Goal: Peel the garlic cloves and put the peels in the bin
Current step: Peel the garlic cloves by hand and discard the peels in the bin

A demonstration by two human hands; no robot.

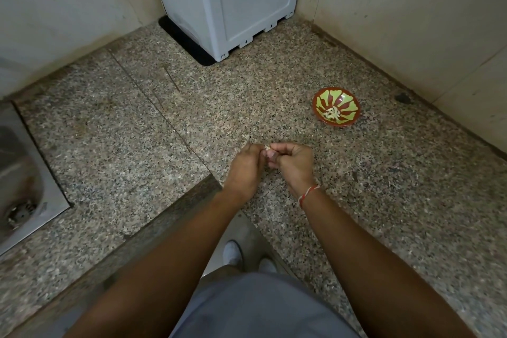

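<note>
Both hands meet over the counter [356, 214]: left hand [244, 170] and right hand [293, 164] pinch one garlic clove [267, 147] between curled fingertips; bowl [336, 107] sits far right.

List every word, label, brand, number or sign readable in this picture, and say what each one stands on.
None: no readable text shows anywhere in this view.
The grey appliance shows plain moulded panels, no brand or label.
The red and green bowl carries only a painted pattern, no letters.
The granite counter, the sink and the walls bear no markings.
</note>
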